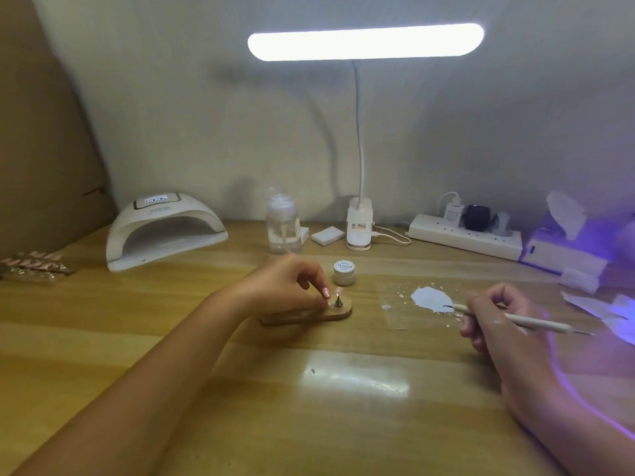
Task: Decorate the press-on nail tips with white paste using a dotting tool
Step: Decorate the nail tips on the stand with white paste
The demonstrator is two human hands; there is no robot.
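Head view | step: loading paste | right hand (498,324) clamped on dotting tool (536,322), tip in white paste (429,298) | left hand (285,286) curled beside nail tip (338,291) on stand (343,311), grip unclear | next: steady carry, light dab.

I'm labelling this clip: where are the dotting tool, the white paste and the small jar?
dotting tool (529,322): head view, on its pale shaft.
white paste (431,298): head view, middle of the smear.
small jar (344,267): head view, on its lid.
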